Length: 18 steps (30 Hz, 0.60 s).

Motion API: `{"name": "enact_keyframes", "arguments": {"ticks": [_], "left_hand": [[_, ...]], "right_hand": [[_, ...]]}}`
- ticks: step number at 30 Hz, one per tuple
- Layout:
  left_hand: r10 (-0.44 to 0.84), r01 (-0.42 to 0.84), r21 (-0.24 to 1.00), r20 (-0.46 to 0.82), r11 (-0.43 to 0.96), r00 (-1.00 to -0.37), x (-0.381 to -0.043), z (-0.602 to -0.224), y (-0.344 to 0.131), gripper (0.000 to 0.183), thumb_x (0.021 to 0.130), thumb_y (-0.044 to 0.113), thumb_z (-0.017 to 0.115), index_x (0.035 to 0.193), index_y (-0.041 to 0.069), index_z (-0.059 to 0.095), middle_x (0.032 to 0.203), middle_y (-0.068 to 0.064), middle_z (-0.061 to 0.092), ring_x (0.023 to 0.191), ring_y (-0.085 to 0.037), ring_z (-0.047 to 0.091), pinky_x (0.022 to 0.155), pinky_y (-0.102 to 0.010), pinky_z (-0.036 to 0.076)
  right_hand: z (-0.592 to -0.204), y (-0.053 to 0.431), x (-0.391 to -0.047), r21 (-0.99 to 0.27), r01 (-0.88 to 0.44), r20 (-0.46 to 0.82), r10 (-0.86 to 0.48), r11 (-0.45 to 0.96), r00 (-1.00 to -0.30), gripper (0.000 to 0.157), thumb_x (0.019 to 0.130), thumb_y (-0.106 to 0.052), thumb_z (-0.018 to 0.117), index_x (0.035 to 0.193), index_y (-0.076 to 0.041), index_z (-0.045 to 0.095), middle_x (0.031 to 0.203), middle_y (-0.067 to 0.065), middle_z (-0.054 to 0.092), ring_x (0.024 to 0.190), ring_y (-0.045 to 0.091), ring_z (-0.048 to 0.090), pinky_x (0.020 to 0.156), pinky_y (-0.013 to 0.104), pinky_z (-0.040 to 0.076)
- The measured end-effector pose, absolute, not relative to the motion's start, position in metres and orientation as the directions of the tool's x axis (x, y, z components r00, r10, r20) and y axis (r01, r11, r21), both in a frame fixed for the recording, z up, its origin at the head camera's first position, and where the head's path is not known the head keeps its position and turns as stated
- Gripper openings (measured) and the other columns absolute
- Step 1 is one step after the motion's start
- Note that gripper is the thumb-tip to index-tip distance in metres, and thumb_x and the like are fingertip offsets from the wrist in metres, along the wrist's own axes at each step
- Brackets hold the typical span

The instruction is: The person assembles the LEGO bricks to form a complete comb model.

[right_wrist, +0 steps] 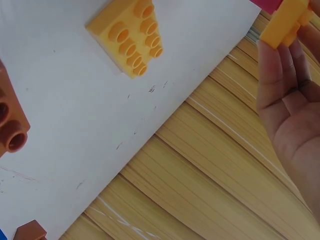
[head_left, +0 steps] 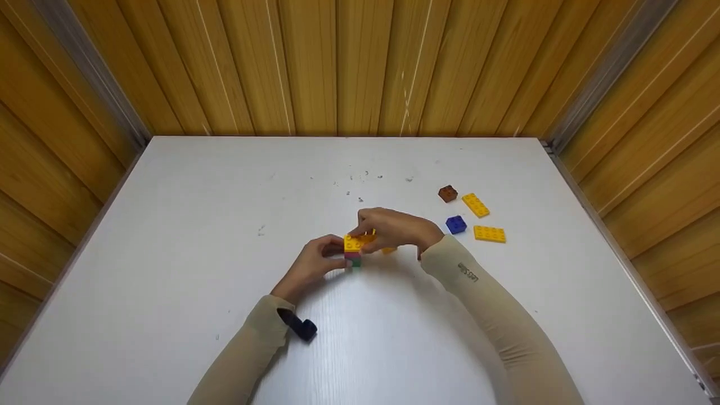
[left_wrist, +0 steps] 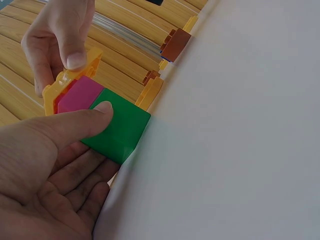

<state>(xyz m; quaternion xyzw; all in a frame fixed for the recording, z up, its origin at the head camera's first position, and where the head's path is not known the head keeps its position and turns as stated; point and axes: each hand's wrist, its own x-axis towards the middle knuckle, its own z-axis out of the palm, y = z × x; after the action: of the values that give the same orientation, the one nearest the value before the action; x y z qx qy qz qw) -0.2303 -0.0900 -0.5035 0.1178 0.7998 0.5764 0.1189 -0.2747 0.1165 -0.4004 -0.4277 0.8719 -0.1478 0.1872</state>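
My left hand [head_left: 309, 264] grips a small stack from the left side. Its thumb presses the green brick [left_wrist: 122, 122] at the bottom, while the other fingers curl behind. Above the green sits a magenta brick [left_wrist: 82, 95]. A yellow brick [head_left: 352, 243] tops the stack, tilted against the magenta in the left wrist view. From the right, my right hand [head_left: 399, 228] pinches this yellow brick between thumb and fingers. Partly covered by the right hand, another yellow brick [head_left: 389, 250] lies on the table; its studs show in the right wrist view.
To the right on the white table [head_left: 197, 225] lie a brown brick [head_left: 448, 193], a blue brick [head_left: 456, 224] and two yellow bricks, one farther back [head_left: 476, 205] and one nearer [head_left: 490, 234]. Another brown brick [right_wrist: 12, 117] shows in the right wrist view. Wood-patterned walls surround the table.
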Motion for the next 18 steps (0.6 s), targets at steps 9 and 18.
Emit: {"name": "enact_keyframes", "arguments": {"ticks": [9, 18], "left_hand": [[0.318, 0.034, 0.947, -0.074, 0.320, -0.945, -0.2314, -0.5026, -0.0897, 0.036, 0.080, 0.009, 0.077, 0.112, 0.008, 0.063, 0.118, -0.007, 0.067, 0.114, -0.023, 0.062, 0.104, -0.039, 0.046], [0.307, 0.017, 0.941, -0.093, 0.338, -0.947, -0.2312, -0.5023, -0.0890, 0.036, 0.080, 0.011, 0.077, 0.113, 0.011, 0.063, 0.118, -0.005, 0.067, 0.115, -0.023, 0.062, 0.105, -0.039, 0.045]], "right_hand": [[-0.4022, 0.1142, -0.2749, -0.419, -0.650, -0.228, -0.766, 0.634, -0.601, 0.045, 0.084, -0.025, 0.075, 0.126, -0.015, 0.063, 0.094, 0.003, 0.055, 0.085, 0.016, 0.047, 0.072, 0.022, 0.041], [-0.4011, 0.1127, -0.2740, -0.426, -0.628, -0.242, -0.751, 0.651, -0.614, 0.044, 0.083, -0.025, 0.076, 0.125, -0.016, 0.064, 0.091, 0.003, 0.055, 0.084, 0.016, 0.046, 0.071, 0.022, 0.040]]}}
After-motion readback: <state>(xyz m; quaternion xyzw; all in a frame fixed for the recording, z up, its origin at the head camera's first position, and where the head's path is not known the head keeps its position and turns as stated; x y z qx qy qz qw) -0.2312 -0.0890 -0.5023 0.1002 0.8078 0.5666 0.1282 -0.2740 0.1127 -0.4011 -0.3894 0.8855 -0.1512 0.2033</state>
